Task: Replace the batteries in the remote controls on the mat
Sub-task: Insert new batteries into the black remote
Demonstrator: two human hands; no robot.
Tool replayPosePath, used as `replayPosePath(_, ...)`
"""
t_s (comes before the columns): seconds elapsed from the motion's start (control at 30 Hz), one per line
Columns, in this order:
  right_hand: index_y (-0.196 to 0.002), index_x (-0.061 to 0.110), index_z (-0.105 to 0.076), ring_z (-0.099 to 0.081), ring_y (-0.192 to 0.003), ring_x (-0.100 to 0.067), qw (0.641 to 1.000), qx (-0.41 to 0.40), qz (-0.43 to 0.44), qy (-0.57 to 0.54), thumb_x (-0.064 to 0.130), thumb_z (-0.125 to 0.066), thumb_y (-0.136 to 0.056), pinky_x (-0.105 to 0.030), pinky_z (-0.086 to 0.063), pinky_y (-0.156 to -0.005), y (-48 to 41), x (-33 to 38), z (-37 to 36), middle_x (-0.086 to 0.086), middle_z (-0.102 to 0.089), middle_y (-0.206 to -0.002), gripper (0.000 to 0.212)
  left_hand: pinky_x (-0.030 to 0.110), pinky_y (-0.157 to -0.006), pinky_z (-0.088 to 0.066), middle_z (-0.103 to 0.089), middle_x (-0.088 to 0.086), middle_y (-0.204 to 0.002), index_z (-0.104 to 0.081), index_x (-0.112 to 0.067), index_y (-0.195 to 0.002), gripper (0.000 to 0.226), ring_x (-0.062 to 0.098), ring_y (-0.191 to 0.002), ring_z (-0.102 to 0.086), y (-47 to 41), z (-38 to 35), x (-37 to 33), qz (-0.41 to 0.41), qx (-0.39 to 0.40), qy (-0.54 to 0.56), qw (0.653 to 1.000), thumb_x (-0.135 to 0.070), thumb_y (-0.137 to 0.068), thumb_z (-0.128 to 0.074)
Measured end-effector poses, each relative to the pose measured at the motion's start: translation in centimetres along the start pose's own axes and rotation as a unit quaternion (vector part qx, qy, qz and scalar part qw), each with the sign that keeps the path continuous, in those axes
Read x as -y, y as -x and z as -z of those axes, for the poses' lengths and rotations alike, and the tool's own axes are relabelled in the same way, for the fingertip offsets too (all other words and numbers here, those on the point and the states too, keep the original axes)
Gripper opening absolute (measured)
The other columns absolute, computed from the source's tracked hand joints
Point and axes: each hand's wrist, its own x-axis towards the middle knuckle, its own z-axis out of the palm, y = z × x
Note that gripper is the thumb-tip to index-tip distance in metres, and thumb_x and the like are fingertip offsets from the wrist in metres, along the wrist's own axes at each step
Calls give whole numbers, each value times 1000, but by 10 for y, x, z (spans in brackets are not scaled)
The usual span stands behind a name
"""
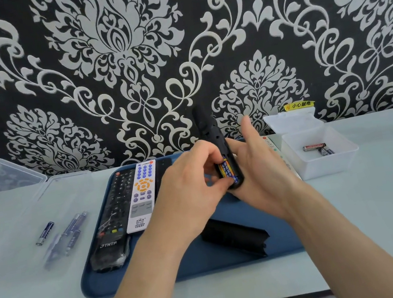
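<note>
Left hand (pixel 186 185) fingers (pixel 210 152) pinch battery (pixel 226 168); right hand (pixel 260 177) holds remote (pixel 209 131).

Black remote (pixel 207 127) upright, back open — blue batteries (pixel 225 168) seated.

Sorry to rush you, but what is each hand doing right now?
Left hand: pinching the battery in the black remote.
Right hand: holding the black remote.

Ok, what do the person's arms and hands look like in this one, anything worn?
Both are bare: the left hand and right hand show no gloves, rings or watch, and no sleeves appear up to the frame's bottom edge.
</note>
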Motion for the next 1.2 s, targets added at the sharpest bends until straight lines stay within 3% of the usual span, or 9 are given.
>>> replayPosePath(0.13, -118, -15, -50, -50, -102, -33, 999, 26, -6, 26, 70, -22, -94, -48, -33, -94, 1, 1, 0, -20, -51, -107, 93, 28, -70, -51, -59, -14, -85, -60, -22, -89, 30, 5, -82, -58, -2, 5, 4, -42, 15, -27, 999, -20, -69, -82)
replayPosePath(0.3, -101, 4, -63, -63, -82, -12, 996, 51, -34, 62, 64, -18, -97, -28, -47, -78, 7, 0, -3, -3, -66, -87, 75, 20, -71, -48, -49, -14, -91, -57, -25, -95, 42, 4, -82, -56, -1, 11, 10, -37, 41, -27, 998, -24, -62, -83)
replayPosePath(0.53, -115, -2, -60, -61, -96, -18, 996, 17, -32, 81, 60, -27, -99, -44, -38, -96, 5, -6, -5, -10, -60, -104, 72, 19, -69, -46, -49, -15, -89, -56, -24, -93, 41, 4, -83, -55, -1, 12, 9, -27, 38, -43, 998, -23, -61, -82)
replayPosePath(0.73, -112, 0, -61, -64, -96, -21, 999, 33, -18, -17, 12, -38, -103, -29, -52, -85, 5, -2, -13, -12, -66, -101, 27, 27, -69, -51, -54, -13, -90, -63, -23, -95, 25, 6, -83, -56, -4, 8, 14, -30, -43, -20, 998, -10, -75, -70)
replayPosePath(0.83, -106, 1, -62, -65, -88, -17, 998, 49, -15, 37, -12, -40, -91, -32, -52, -91, 7, 5, -8, -6, -68, -88, 30, 21, -88, -44, -56, -9, -120, -64, -23, -116, 40, 9, -109, -52, -6, 17, 14, -40, -76, -45, 995, -13, -78, -67)
replayPosePath(0.97, -105, -2, -67, -62, -84, -16, 973, 35, 26, 225, -6, -63, -83, -29, -57, -82, 16, 16, 2, -10, -59, -86, 23, 49, -111, -26, -46, -8, -143, -54, -26, -132, 57, 13, -136, -33, -3, 19, 13, -99, -19, -210, 973, -29, -76, -62)
replayPosePath(1.03, -101, 8, -73, -65, -79, -11, 966, -43, 78, 242, -7, -67, -85, -22, -56, -70, 16, 19, 4, -7, -69, -88, 23, 52, -105, -33, -59, -14, -124, -61, -29, -120, 45, 7, -120, -46, -3, 18, 15, -79, -46, -215, 972, -35, -76, -66)
replayPosePath(1.1, -90, 11, -75, -64, -74, -12, 963, -118, 113, 213, 1, -70, -85, -21, -53, -64, 13, 18, 7, -6, -73, -83, 13, 34, -94, -42, -62, -16, -101, -65, -30, -104, 34, 5, -97, -54, -2, 18, 13, -27, -73, -131, 988, -35, -72, -75)
replayPosePath(1.2, -86, 9, -76, -57, -81, -24, 962, -161, 120, 185, 19, -71, -86, -37, -46, -76, 9, 10, -1, -27, -69, -89, 12, 17, -68, -45, -61, -11, -80, -58, -33, -90, 35, 3, -71, -54, -1, 10, 2, 104, -51, 51, 992, -27, -67, -84)
